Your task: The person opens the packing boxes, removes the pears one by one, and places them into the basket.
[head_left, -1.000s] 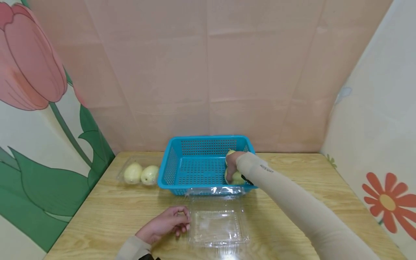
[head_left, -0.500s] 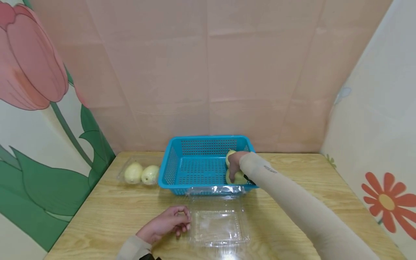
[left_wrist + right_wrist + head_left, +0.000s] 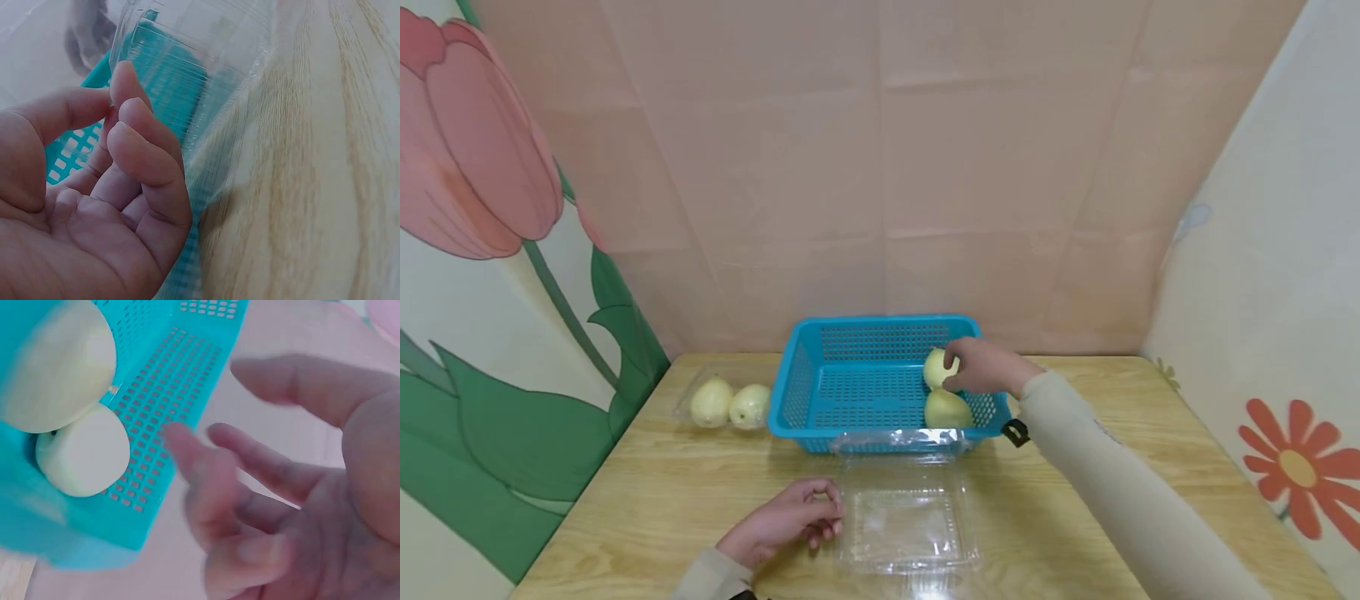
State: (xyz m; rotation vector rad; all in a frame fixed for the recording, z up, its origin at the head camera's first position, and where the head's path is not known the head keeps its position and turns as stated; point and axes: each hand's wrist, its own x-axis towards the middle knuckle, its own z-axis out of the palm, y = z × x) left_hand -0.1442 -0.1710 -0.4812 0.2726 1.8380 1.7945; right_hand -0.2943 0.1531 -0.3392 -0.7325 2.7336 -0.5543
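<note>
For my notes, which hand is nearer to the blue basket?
Right hand, at the right end of the blue basket; left hand is in front, at the empty clear container.

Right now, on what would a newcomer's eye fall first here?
The bright blue basket in the middle probably comes first, with two pale fruits at its right end and the right hand by them. Then come the large pink tulip at far left and the clear plastic container before the basket, with the left hand at its edge.
</note>
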